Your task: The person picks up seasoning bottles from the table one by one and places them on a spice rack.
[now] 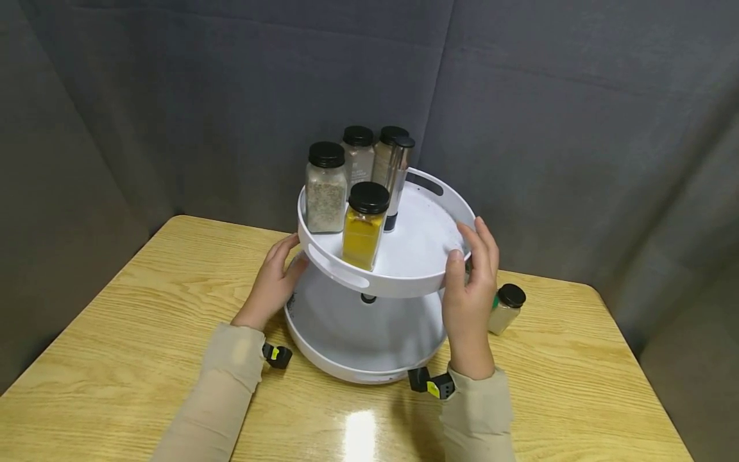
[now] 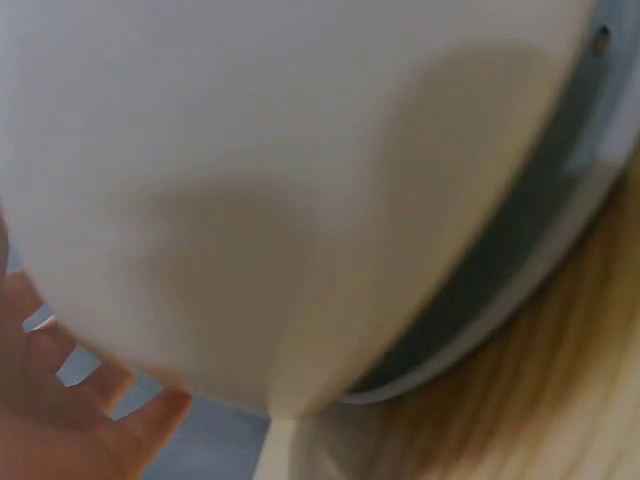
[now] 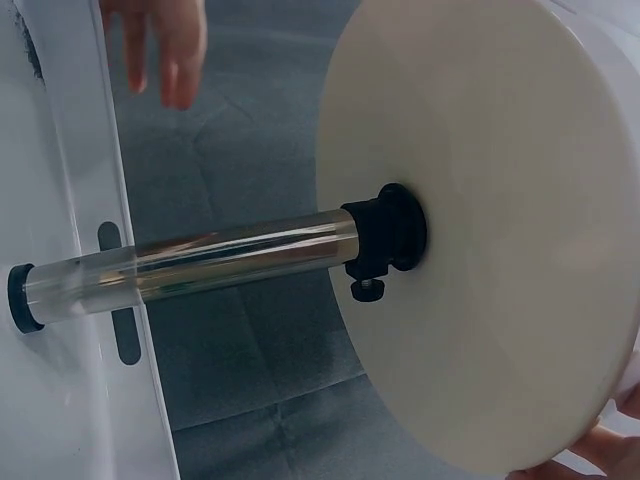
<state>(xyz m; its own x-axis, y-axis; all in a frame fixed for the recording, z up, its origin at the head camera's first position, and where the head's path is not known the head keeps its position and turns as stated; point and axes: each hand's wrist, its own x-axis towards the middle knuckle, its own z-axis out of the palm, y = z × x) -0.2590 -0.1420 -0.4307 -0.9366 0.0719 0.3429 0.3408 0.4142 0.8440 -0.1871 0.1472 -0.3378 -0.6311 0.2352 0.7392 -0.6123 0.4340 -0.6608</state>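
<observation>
A two-tier round turntable stands on the table, its white upper tray (image 1: 424, 253) above a wider lower tray (image 1: 358, 346). A chrome pole (image 3: 240, 255) joins the tiers, with a black collar and thumbscrew under the upper one. Several black-lidded spice jars stand on the upper tray's left half, among them a yellow one (image 1: 362, 234) and a speckled one (image 1: 325, 192). My right hand (image 1: 473, 295) grips the upper tray's right rim with thumb and fingers. Beside that tray's left side is my left hand (image 1: 271, 282), its fingers loosely extended with nothing in them.
On the wooden table (image 1: 144, 333), a black-lidded jar (image 1: 503, 314) stands at the right, partly behind my right hand. Dark grey curtains (image 1: 242, 115) hang close behind the table. The lower tray's front rim reaches out below both wrists.
</observation>
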